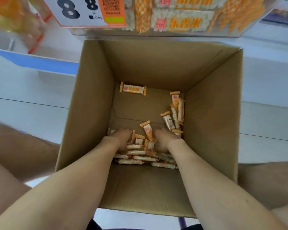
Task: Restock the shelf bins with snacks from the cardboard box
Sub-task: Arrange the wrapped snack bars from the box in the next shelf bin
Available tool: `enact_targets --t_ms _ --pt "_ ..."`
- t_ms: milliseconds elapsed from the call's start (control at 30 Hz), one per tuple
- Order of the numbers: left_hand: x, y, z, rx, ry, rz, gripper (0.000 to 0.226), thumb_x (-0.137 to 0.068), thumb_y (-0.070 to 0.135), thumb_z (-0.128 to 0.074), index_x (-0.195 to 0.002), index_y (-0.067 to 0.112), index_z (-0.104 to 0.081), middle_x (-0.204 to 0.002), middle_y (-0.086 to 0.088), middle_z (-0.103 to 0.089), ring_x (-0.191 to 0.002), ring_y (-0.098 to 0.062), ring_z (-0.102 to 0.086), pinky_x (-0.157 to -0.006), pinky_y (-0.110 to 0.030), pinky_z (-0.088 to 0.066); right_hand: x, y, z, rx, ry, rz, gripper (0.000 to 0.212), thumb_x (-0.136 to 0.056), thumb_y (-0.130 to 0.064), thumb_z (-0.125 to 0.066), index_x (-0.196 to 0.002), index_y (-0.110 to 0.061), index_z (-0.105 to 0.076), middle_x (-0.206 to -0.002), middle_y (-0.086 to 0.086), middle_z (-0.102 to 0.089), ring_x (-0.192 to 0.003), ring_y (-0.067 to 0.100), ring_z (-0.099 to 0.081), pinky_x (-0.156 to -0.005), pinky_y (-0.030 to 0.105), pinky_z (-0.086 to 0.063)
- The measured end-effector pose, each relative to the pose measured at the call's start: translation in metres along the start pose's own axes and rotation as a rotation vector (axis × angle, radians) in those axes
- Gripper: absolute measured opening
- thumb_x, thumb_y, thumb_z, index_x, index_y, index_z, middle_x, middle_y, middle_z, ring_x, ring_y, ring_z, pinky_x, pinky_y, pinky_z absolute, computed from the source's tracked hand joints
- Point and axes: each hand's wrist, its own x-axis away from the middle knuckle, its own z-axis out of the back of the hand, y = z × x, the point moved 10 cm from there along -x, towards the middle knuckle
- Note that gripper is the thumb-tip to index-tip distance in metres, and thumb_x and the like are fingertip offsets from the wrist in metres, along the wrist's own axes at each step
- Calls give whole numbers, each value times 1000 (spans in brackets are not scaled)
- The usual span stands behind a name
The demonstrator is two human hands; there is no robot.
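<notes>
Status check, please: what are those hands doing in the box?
Deep in cardboard box: left hand, right hand, either side of snack pile; grip hidden. One stray bar at far wall. Nothing blocking.

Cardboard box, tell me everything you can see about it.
The cardboard box is plain brown board, upright, open-topped, seen from above, just before the shelf bin. It is deep and mostly empty: orange-and-white snack bars lie piled at the near side of its floor, a few along the right wall, one alone in the far left corner. The left hand and right hand reach into the pile.
</notes>
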Motion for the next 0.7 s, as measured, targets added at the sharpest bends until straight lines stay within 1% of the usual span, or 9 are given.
enact_targets --t_ms 100,200,267,367,433,467,533,600,700 --pt "0 -2 -4 67 -43 13 45 -88 22 -83 -129 21 -62 -133 -4 -61 -117 -24 -60 -97 -37 -53 -6 9 -4 -113 16 -22 44 -86 -29 -83 -123 -21 -62 -130 6 -58 -115 30 -62 -92 38 -54" --pt "3 -3 8 213 5 35 39 -98 28 -71 -135 19 -60 -133 -5 -63 -111 -22 -61 -92 -35 -53 -8 12 3 -284 51 -14 14 -91 -28 -78 -100 -24 -68 -114 4 -68 -105 25 -64 -85 33 -52" --pt "7 -9 19 337 55 87 41 -103 27 -62 -142 15 -56 -134 -8 -61 -112 -24 -61 -94 -37 -54 -7 19 16 -477 116 -32 7 -100 -24 -66 -106 -21 -67 -111 4 -67 -103 24 -63 -83 32 -51" --pt "14 -12 30 540 61 132 48 -104 14 -55 -151 20 -51 -127 -9 -64 -106 -26 -68 -81 -35 -60 8 28 39 -731 192 -82 20 -108 -26 -51 -122 -16 -61 -123 9 -62 -107 26 -58 -86 33 -47" --pt "26 -7 40 689 49 122 52 -101 3 -53 -149 22 -51 -118 -9 -65 -95 -23 -74 -63 -30 -59 25 28 54 -844 185 -83 43 -105 -48 -55 -131 -13 -58 -126 3 -60 -117 23 -56 -99 36 -45" --pt "33 -4 48 757 67 108 51 -100 0 -55 -145 23 -51 -116 -9 -65 -91 -20 -76 -61 -29 -60 37 24 62 -867 165 -77 56 -98 -59 -61 -133 -15 -56 -122 -2 -57 -116 19 -55 -99 36 -44" --pt "49 1 68 854 124 55 44 -97 -1 -63 -135 20 -53 -116 -12 -65 -91 -23 -78 -71 -35 -65 57 17 79 -857 163 -37 69 -86 -61 -76 -132 -16 -54 -117 -5 -59 -105 16 -60 -90 35 -50" --pt "70 7 89 895 163 -25 38 -97 1 -67 -130 18 -56 -116 -15 -70 -97 -27 -78 -81 -39 -62 75 9 102 -861 215 31 62 -86 -56 -78 -131 -18 -59 -118 -1 -67 -95 14 -65 -81 33 -54" --pt "108 17 123 915 224 -137 31 -100 3 -65 -126 18 -61 -110 -14 -75 -97 -26 -76 -83 -37 -61 106 0 137 -809 284 148 52 -93 -55 -73 -133 -22 -69 -123 -5 -71 -106 10 -68 -95 35 -56"
